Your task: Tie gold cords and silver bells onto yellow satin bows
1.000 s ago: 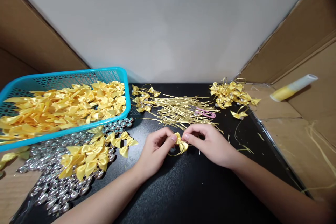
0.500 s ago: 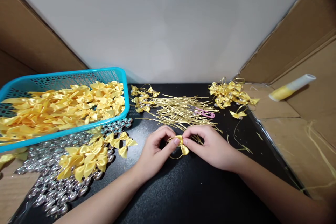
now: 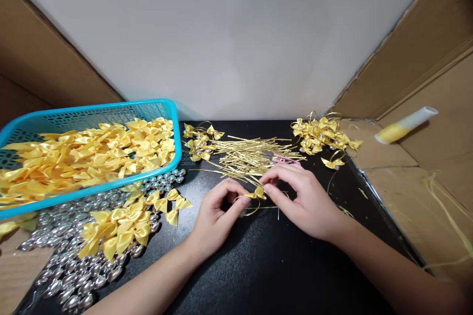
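Note:
Between thumb and forefinger, my left hand (image 3: 223, 211) pinches a yellow ribbon bow (image 3: 258, 193) with a thin gold cord loop (image 3: 251, 211) hanging below it. My right hand (image 3: 299, 199) is just right of the bow, its thumb and forefinger close together; whatever they grip is too small to make out. A thin strand and a short pale sliver (image 3: 278, 214) show under the right fingers. Behind the hands lies a pile of gold cord pieces (image 3: 247, 155), with pink-handled snips (image 3: 286, 159) partly hidden by the right hand.
A blue basket (image 3: 176, 133) full of yellow bows stands at left. Silvery beads (image 3: 70, 275) and loose bows (image 3: 121, 226) lie before it. Looped bows form a small pile (image 3: 199, 142) and a larger one (image 3: 321, 133). A tube (image 3: 406, 125) sits right, by cardboard walls.
My right hand has drawn back slightly from the bow and now covers part of the snips. The bow has tilted flatter in my left fingers.

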A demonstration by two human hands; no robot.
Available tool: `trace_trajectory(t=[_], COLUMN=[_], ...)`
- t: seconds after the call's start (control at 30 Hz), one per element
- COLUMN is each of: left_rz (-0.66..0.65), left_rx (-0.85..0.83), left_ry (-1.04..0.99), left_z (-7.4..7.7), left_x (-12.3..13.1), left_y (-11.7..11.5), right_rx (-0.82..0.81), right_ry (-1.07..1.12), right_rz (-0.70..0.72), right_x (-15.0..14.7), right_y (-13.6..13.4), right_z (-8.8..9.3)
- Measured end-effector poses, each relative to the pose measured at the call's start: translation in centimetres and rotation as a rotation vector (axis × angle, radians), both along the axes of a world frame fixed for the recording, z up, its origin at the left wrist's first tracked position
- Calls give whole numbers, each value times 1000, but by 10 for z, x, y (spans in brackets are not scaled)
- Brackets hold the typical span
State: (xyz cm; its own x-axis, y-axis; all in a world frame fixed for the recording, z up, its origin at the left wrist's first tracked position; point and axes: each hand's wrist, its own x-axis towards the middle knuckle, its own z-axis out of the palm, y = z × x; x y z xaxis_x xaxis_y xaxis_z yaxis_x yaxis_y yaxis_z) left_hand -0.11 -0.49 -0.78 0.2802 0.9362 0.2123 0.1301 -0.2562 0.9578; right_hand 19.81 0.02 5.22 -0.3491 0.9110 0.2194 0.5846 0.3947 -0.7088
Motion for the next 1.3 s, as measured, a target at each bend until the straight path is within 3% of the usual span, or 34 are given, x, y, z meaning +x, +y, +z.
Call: trace_trajectory(t=[0.13,0.27,0.37,0.57,0.67,0.8,1.0,1.3], left_rz=[-11,21,44,-87,-66,43,77,70], left_rx=[113,196,134,-127,-226,-206,-99,32], left_ry=[-3,-9,-52,-79,-139,-158,-64,101], left_z=[3,3,1,1,1,-2,-4,4], left_x=[1,2,0,-2,1,3,2,4], left_y=[-2,-4,-4,-2,0,-1,-3,-3], right_rx=[-110,-94,-70,-81,-12,120,-63,67], right_ry=[-30,-58,-50,-63,-14,95,61,16], right_rz=[121,146,138,237,142,-38,-47,-72], right_x=[3,4,4,5,2,-3,-13,-17], right_y=[0,2,3,1,1,-2,-8,-11], right_z=[0,-2,-2,-1,-1,-5,-13,-21])
